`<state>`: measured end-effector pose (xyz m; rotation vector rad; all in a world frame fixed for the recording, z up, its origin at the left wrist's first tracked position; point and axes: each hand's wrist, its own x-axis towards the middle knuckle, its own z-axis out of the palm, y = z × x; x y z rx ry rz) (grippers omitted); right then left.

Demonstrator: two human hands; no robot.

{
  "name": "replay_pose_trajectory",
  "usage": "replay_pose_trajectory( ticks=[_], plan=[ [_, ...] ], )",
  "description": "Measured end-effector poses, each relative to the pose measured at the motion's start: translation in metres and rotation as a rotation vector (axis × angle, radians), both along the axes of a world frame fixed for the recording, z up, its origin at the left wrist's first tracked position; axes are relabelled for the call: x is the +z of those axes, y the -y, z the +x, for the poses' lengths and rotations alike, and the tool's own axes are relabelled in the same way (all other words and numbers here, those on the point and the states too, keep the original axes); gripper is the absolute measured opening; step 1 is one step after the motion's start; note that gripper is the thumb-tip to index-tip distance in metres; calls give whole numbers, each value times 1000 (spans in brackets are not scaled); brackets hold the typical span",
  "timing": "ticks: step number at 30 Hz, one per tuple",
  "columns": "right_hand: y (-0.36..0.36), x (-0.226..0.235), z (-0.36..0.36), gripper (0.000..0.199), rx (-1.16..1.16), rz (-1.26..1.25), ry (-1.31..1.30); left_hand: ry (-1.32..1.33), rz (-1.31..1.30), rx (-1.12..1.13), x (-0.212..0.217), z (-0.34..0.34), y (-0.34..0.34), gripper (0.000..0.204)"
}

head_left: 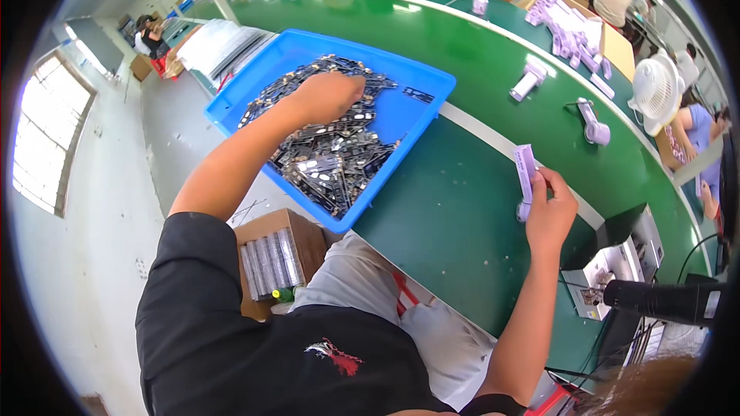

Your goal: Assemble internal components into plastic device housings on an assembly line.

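Picking is under way: the left hand [327,96] is sunk, fingers curled, into the heap of small dark metal parts [331,150] in the blue tray [401,119] at the near left edge of the green bench [462,208]; whether a part is gripped cannot be told. A pale purple piece [526,172] is pinched upright by the right hand [549,212] over the bench's middle. One part would likely be lifted across next; bare bench lies between, the tray's rim to be cleared.
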<state>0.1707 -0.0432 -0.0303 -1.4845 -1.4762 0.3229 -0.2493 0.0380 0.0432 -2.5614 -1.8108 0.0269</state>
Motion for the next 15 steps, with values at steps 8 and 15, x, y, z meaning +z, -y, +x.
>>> replay_pose_trajectory(
  ticks=[8,15],
  plan=[
    [11,5,7,11,-3,-21,-171,-163,-56,-21,-21,1,-11,15],
    [6,-1,13,2,-134,169,23,228,44,-115,32,61,6,8]
  ],
)
